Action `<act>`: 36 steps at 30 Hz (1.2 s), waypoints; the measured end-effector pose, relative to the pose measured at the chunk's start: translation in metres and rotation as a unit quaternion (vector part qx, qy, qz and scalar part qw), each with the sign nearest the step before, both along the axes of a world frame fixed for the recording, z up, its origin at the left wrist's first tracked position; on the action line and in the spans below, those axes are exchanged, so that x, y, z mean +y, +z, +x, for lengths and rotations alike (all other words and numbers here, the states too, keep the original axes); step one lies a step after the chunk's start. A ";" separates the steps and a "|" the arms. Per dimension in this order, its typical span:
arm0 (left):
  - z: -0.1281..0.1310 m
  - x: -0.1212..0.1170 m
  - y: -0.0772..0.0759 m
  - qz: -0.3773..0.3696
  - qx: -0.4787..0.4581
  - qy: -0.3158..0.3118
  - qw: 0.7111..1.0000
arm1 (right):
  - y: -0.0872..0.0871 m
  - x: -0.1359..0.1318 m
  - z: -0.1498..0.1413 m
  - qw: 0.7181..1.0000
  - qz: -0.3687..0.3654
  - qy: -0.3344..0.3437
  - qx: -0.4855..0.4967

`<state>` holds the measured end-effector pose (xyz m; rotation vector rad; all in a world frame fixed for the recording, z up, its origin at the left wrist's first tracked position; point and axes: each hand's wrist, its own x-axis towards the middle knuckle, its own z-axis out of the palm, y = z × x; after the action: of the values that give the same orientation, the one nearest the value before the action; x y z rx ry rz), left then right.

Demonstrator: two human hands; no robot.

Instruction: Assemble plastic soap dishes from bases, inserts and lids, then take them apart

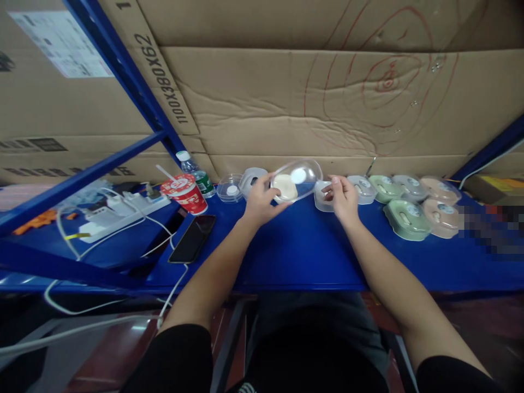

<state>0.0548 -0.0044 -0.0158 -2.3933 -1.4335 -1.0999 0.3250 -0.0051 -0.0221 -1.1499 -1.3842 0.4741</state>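
My left hand (261, 201) holds a clear plastic lid (311, 188), tilted above the blue table, with a round white sticker (298, 176) on it. A cream-coloured rounded piece (285, 187) shows at the lid's left end, beside my thumb. My right hand (344, 198) is to the right of the lid, its fingers bent together over a whitish open container (323, 203). Whatever those fingers may pinch is hidden or too small to name. Left of my left hand stand another clear lid (230, 189) and a pale container (250, 180).
Several lidded boxes in grey, green and pink, among them a green box (408, 220), stand at the right. On the left are a red paper cup (189, 195), a water bottle (200, 177), a phone (192, 238) and a power strip (123, 217) with cables. Cardboard (254, 98) backs the table.
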 end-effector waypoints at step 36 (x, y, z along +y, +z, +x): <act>-0.054 0.049 -0.018 -0.084 -0.385 0.397 0.829 | 0.008 -0.003 0.009 0.966 0.017 -0.079 -0.247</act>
<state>0.0013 0.0449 -0.0335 -1.0853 -2.4916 -1.7519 0.3341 -0.0085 -0.0141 -1.3968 -1.6975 0.0441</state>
